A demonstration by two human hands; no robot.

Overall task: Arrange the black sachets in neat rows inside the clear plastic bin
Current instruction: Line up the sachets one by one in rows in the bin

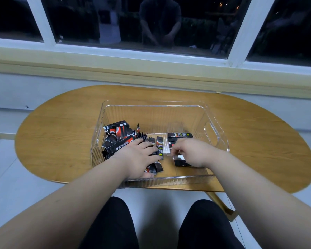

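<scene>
A clear plastic bin stands on the oval wooden table. A loose heap of black sachets fills its left side. My left hand lies inside the bin with straight fingers spread over several sachets near the middle. My right hand is in the bin's right half, fingers curled down onto a small stack of sachets. More sachets lie flat beyond that hand. Both hands hide part of what they touch.
The wooden table stands against a wall below a window sill. The bin's near wall reaches the table's front edge. My legs in dark trousers are below the table.
</scene>
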